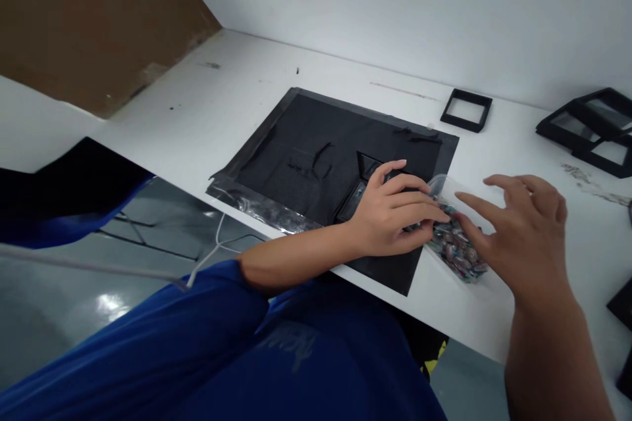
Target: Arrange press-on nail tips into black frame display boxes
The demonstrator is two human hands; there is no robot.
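Head view, left hand [395, 214] fingers narrow at clear bag [457, 247], grip unclear, right hand [526, 230] fingers spread wide, touching it

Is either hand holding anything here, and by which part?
The left hand seems to pinch the clear bag along one side; the right hand only touches it.

Left hand [395, 210], right hand [523, 230]: two. Mat [296, 138]: one. Stone bag [457, 250]: one. Lone frame [466, 110]: one.

Matt black mat [306, 138]; clear plastic bag [457, 247]
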